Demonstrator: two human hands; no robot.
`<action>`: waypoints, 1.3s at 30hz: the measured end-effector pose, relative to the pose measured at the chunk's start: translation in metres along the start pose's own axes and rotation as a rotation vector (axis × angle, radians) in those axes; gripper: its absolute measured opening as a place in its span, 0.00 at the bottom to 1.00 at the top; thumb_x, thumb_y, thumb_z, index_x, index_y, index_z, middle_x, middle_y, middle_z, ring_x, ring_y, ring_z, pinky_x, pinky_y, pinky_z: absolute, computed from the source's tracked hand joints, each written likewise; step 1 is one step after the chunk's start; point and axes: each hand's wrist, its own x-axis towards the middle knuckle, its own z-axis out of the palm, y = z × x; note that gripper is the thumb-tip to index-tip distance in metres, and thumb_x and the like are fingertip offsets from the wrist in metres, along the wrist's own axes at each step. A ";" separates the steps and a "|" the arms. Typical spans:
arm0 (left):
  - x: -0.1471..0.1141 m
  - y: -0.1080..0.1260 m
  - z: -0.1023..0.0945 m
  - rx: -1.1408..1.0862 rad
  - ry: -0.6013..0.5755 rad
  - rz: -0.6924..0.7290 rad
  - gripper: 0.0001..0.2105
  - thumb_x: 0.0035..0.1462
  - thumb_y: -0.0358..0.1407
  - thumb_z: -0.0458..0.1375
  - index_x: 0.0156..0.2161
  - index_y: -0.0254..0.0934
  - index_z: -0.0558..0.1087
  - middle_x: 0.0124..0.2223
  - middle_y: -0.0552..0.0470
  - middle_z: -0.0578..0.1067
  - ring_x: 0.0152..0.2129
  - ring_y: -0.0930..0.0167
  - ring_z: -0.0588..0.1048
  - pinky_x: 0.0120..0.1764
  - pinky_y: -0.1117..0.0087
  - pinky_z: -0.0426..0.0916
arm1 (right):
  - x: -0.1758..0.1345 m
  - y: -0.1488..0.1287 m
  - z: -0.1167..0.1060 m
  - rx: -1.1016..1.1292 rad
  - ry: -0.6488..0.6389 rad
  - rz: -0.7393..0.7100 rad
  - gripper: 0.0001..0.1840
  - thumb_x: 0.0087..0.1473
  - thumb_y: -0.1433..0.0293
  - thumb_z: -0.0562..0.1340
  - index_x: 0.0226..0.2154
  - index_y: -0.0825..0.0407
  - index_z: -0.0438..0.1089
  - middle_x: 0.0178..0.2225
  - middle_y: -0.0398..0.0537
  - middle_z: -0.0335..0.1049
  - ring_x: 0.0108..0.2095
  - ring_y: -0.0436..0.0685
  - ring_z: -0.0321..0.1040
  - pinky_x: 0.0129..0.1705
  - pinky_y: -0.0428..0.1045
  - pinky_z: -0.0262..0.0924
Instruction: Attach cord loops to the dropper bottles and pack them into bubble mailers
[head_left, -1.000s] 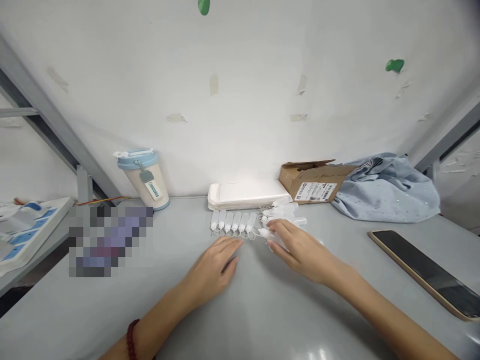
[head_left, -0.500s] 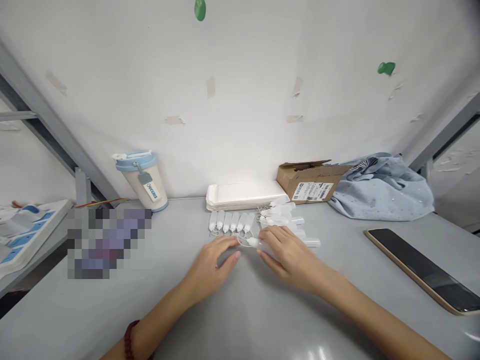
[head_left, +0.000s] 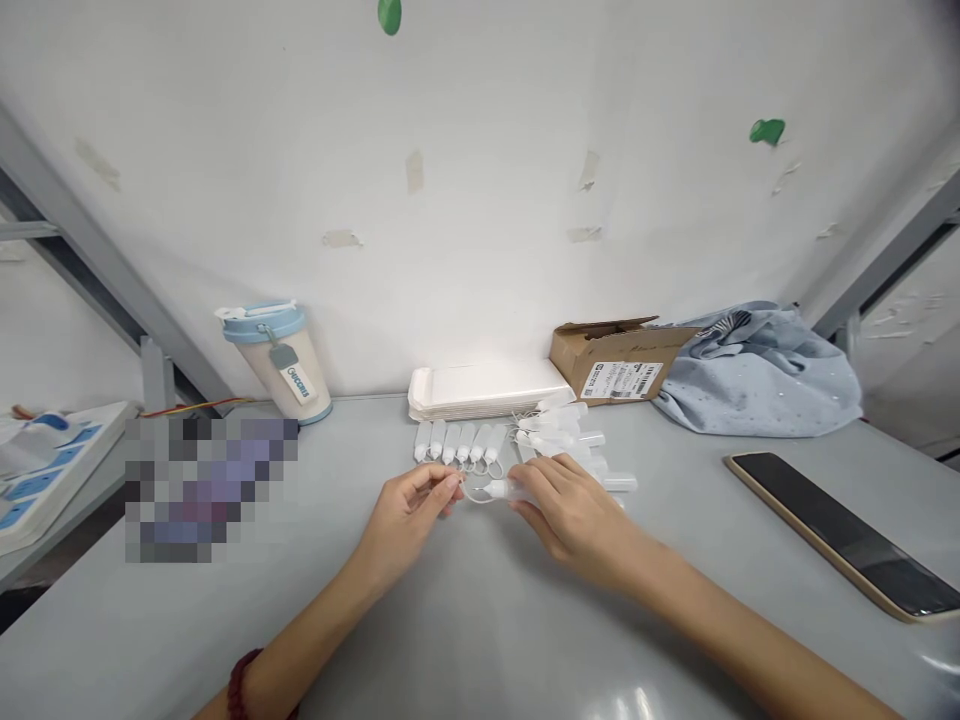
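Observation:
My right hand [head_left: 574, 508] is closed around a small translucent white needle-tip bottle [head_left: 499, 488], lying level with its thin tip pointing left. A white loop-shaped tether [head_left: 478, 501] runs from the bottle's neck to my left hand [head_left: 414, 505]. Thumb and forefinger of my left hand are pinched on the tether's free end, seemingly a tiny cap mostly hidden by the fingertips. Just beyond both hands, several similar bottles [head_left: 465, 440] lie side by side in a row, tips toward me. Other bottles [head_left: 574, 438] lie in a loose pile behind my right hand.
Flat white cartons [head_left: 491, 388] are stacked against the wall. Right of them stand an open cardboard box [head_left: 622, 365] and a blue cloth [head_left: 757, 385]. A phone [head_left: 840, 530] lies at right, a tumbler [head_left: 281, 365] at left. A power strip [head_left: 56, 475] sits far left.
My left fingers have closed from a spread pose onto the tether's end and drawn it left. The bottle's thin tip now shows bare. My right hand keeps its hold.

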 end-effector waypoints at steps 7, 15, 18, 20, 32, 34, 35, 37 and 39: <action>-0.002 -0.001 0.001 -0.015 -0.088 -0.001 0.12 0.56 0.43 0.52 0.34 0.37 0.73 0.31 0.53 0.73 0.27 0.72 0.69 0.35 0.71 0.65 | -0.001 0.000 0.004 -0.018 0.032 -0.009 0.08 0.62 0.72 0.47 0.39 0.56 0.59 0.29 0.51 0.66 0.27 0.57 0.62 0.31 0.51 0.54; -0.004 0.001 0.000 -0.034 -0.101 -0.023 0.12 0.56 0.42 0.52 0.33 0.36 0.72 0.30 0.53 0.73 0.27 0.72 0.69 0.36 0.71 0.64 | -0.001 -0.003 0.006 -0.017 0.011 -0.015 0.10 0.62 0.72 0.44 0.38 0.56 0.59 0.28 0.51 0.67 0.27 0.56 0.64 0.31 0.51 0.55; -0.004 0.000 0.000 -0.038 -0.110 -0.019 0.11 0.56 0.42 0.53 0.32 0.37 0.73 0.30 0.54 0.73 0.27 0.73 0.69 0.35 0.72 0.64 | -0.001 -0.003 0.007 -0.019 0.011 -0.014 0.10 0.62 0.72 0.45 0.39 0.56 0.59 0.27 0.50 0.66 0.26 0.56 0.63 0.30 0.50 0.54; -0.004 -0.001 0.000 -0.043 -0.116 -0.020 0.11 0.56 0.42 0.52 0.32 0.37 0.73 0.30 0.54 0.73 0.27 0.73 0.69 0.35 0.72 0.64 | -0.001 -0.004 0.006 -0.007 0.003 -0.011 0.10 0.62 0.72 0.45 0.39 0.57 0.60 0.27 0.50 0.66 0.26 0.56 0.63 0.30 0.50 0.54; -0.004 0.001 0.000 -0.077 -0.122 -0.040 0.12 0.56 0.42 0.52 0.31 0.36 0.71 0.28 0.54 0.71 0.26 0.73 0.68 0.34 0.73 0.63 | -0.001 -0.006 0.002 0.028 -0.014 0.004 0.08 0.62 0.73 0.46 0.37 0.55 0.59 0.26 0.49 0.65 0.26 0.56 0.62 0.30 0.50 0.53; -0.004 -0.001 0.000 -0.078 -0.122 -0.035 0.11 0.56 0.42 0.52 0.31 0.36 0.71 0.29 0.54 0.71 0.27 0.73 0.68 0.34 0.73 0.63 | -0.001 -0.007 0.003 0.035 -0.016 0.005 0.09 0.62 0.73 0.46 0.37 0.55 0.59 0.26 0.49 0.65 0.25 0.55 0.62 0.30 0.50 0.53; -0.004 -0.001 0.000 -0.077 -0.123 -0.031 0.11 0.56 0.42 0.52 0.31 0.36 0.71 0.29 0.54 0.71 0.27 0.73 0.68 0.34 0.73 0.63 | -0.001 -0.007 0.003 0.035 -0.008 0.006 0.09 0.62 0.73 0.45 0.38 0.55 0.59 0.26 0.49 0.65 0.26 0.55 0.62 0.30 0.50 0.54; -0.004 -0.002 0.000 -0.076 -0.128 -0.026 0.11 0.56 0.42 0.52 0.31 0.37 0.72 0.29 0.54 0.71 0.27 0.73 0.68 0.34 0.73 0.63 | -0.001 -0.007 0.003 0.033 0.018 0.007 0.09 0.62 0.73 0.45 0.39 0.56 0.59 0.27 0.49 0.66 0.26 0.56 0.62 0.30 0.50 0.54; -0.004 -0.001 0.000 -0.072 -0.128 -0.026 0.12 0.56 0.42 0.52 0.31 0.36 0.72 0.28 0.54 0.71 0.26 0.73 0.68 0.34 0.73 0.63 | -0.001 -0.007 0.003 0.032 0.032 0.009 0.09 0.61 0.73 0.45 0.39 0.56 0.59 0.27 0.49 0.65 0.26 0.56 0.61 0.29 0.50 0.53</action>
